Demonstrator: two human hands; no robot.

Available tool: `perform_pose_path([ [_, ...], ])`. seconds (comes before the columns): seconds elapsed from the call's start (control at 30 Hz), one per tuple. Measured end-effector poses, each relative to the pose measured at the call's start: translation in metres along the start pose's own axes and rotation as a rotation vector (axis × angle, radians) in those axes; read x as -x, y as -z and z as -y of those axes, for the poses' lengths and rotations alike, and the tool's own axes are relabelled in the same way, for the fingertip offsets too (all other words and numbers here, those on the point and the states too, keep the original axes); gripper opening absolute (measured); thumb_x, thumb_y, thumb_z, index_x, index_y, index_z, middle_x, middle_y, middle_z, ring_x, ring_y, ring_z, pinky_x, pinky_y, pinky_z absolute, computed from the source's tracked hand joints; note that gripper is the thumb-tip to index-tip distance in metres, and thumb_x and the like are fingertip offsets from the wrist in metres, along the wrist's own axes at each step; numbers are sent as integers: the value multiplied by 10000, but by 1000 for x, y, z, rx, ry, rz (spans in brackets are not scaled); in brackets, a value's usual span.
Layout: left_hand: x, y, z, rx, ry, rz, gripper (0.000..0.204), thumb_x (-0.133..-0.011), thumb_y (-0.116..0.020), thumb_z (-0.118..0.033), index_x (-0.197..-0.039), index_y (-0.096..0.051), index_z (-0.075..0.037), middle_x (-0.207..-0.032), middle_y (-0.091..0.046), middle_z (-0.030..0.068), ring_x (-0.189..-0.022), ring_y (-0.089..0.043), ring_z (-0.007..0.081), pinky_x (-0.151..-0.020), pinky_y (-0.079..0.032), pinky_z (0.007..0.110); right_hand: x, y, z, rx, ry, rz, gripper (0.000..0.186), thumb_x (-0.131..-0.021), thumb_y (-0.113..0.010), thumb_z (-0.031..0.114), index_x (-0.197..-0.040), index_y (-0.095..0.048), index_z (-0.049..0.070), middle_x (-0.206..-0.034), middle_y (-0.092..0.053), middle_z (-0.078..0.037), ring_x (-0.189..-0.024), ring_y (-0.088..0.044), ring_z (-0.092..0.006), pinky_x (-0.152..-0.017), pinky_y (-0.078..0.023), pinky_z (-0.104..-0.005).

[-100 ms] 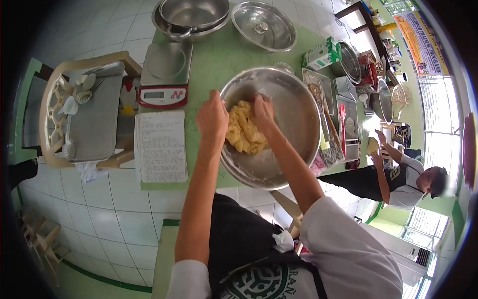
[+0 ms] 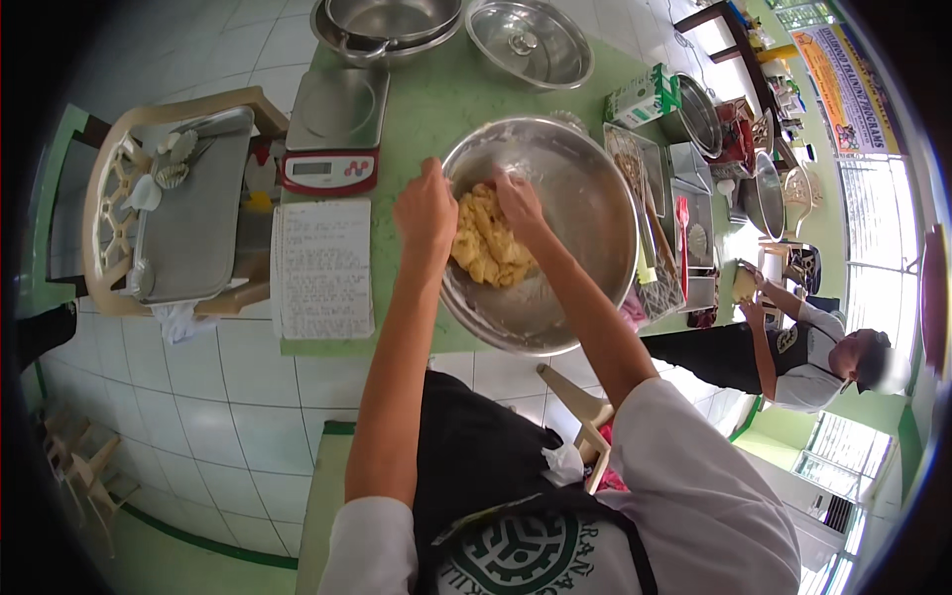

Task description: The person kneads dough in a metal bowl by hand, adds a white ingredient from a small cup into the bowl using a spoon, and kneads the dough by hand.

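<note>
A wide metal mixing bowl [image 2: 585,198] rests on the green table in front of me. Yellow, lumpy dough [image 2: 491,243] lies against its left inner side. My left hand [image 2: 426,211] is closed round the bowl's left rim. Inside the bowl, my right hand [image 2: 518,203] is closed at the dough's upper edge, fingers bent down into it. Its fingertips are partly hidden by the hand and the dough. Pale smears of dough or flour mark the bowl's inner wall.
Left of the bowl are a red kitchen scale [image 2: 332,164] and a handwritten notebook [image 2: 322,268]. Metal pans [image 2: 397,22] and a lid [image 2: 529,42] stand behind. Right are a carton [image 2: 645,96], trays and a red utensil [image 2: 682,223]. A tray [image 2: 193,208] sits on a chair; another person [image 2: 793,347] works at right.
My right hand has shifted slightly left over the dough, its fingers bent further in. My left hand stays on the rim. The whole view has tilted a little, so the table sits higher.
</note>
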State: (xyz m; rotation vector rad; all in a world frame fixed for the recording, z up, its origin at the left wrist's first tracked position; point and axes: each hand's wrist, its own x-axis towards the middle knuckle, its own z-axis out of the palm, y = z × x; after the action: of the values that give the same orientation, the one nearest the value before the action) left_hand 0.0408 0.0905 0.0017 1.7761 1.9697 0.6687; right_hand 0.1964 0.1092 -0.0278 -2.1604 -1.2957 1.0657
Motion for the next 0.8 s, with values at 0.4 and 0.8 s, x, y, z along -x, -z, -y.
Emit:
perform_pose_path([
  [0.4, 1, -5, 9, -10, -53, -40, 178, -843, -600, -156, -949, -499, -55, -786, -639, 175, -759, -642, 358, -639, -516, 459, 78, 33, -35, 824, 486, -350, 297, -707, -577, 242, -912, -636, 36, -1015, -574, -171, -1016, -519, -318, -867, -360, -472],
  [0.8, 29, 4, -1, 104, 26, 16, 140, -865, -569, -131, -939, -484, -49, -761, -636, 189, -721, -635, 380, -629, -509, 474, -8, -27, -28, 519, 520, -645, 210, -886, -452, 258, -953, -514, 68, -995, -523, -128, -953, -482, -320, -867, -325, -461],
])
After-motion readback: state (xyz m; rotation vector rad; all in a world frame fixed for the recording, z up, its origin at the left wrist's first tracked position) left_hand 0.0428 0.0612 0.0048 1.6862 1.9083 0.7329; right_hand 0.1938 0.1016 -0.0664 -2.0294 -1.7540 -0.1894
